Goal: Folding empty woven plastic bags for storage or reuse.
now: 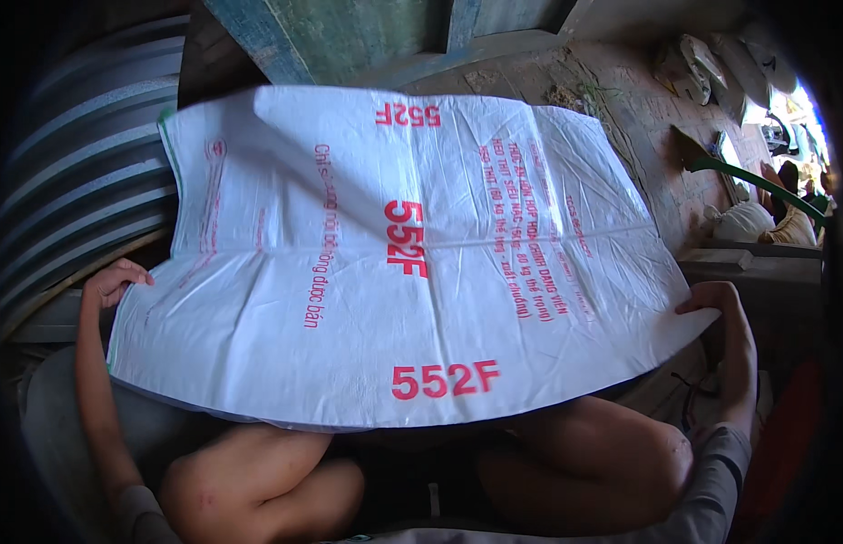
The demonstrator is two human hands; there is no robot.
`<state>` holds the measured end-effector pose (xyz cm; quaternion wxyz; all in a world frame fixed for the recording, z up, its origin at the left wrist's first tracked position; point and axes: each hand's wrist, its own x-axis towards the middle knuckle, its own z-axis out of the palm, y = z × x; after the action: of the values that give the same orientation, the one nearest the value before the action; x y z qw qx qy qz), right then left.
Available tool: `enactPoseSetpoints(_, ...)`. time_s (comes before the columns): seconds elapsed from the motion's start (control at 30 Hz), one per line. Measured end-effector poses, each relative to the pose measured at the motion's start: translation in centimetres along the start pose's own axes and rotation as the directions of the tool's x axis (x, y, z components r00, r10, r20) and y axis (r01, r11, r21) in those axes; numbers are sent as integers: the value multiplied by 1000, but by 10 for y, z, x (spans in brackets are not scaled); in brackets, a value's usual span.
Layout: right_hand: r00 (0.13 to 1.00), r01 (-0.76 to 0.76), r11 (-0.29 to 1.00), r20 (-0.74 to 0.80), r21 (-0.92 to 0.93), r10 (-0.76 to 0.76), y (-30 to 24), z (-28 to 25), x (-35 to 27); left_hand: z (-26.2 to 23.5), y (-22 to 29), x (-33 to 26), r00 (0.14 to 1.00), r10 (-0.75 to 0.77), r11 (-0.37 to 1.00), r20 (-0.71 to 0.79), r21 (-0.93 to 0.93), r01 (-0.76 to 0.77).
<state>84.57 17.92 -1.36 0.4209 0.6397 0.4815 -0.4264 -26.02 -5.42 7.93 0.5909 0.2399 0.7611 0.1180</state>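
Head view: both hands, left hand [113, 281] and right hand [711, 299], pinch opposite edges of a white sack [403, 263], stretching it flat above the knees.

white sack [403, 263] hides the hands' fingers, the floor.

1 large white woven plastic sack with red print [385, 263] | 2 hands gripping sack: left hand [113, 283] at its left edge, right hand [716, 304] at its right edge | 1 corrugated grey metal sheet [77, 172] left of sack | 2 bare knees [258, 480] below sack
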Motion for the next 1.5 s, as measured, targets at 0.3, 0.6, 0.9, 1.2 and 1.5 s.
enactPoseSetpoints(0.3,879,-210,969,409,-130,245,-19,-35,20,12,-14,4,879,-469,866,93,242,436)
enactPoseSetpoints(0.6,945,295,879,249,-374,-211,-29,-95,-3,11,12,13,995,-102,994,21,30,101)
enactPoseSetpoints(0.9,156,476,406,-379,-780,-912,-35,-118,-31,-3,7,48,929,366,830,-46,-435,-349)
enactPoseSetpoints(1.2,773,597,329,-418,731,-477,-99,-95,-3,-2,-20,64,962,261,853,-85,-447,-271)
enactPoseSetpoints(1.5,958,284,648,-242,707,-155,-127,-40,50,10,-71,120,976,-133,990,-175,26,139)
